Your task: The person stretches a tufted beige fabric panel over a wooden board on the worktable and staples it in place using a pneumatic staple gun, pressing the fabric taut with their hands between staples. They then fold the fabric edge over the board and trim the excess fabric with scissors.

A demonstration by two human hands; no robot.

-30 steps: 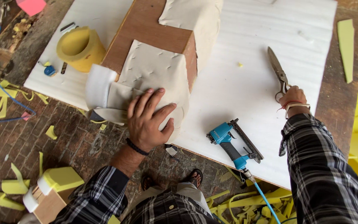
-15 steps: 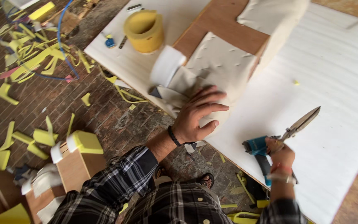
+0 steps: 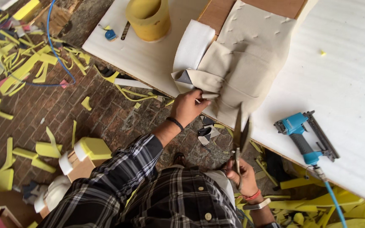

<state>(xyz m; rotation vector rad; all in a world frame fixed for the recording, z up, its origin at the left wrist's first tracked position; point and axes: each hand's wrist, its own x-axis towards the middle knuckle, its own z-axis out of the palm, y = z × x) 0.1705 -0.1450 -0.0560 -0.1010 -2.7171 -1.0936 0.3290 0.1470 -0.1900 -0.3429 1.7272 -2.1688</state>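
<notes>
Trimming fabric at the table edge.
My left hand (image 3: 189, 107) pinches the beige fabric (image 3: 241, 71) fold, fingers clamped on it; my right hand (image 3: 242, 171) grips the scissors (image 3: 241, 131), blades parted just below the fabric's hanging edge. I judge the cut is about to start; blades need lining up on the overhang. White table (image 3: 347, 84): stapler (image 3: 305, 135) right of fabric, yellow roll (image 3: 148, 19) left. Brick floor (image 3: 64, 105), foam scraps.

Your beige fabric (image 3: 250, 63) lies draped over a padded wooden panel on the white table, stapled in rows along its upper part, its loose lower edge folded and bunched at the table's near edge. Your scissors (image 3: 241, 131) stand nearly upright, blades slightly parted, tips touching the fabric's lower edge.
</notes>
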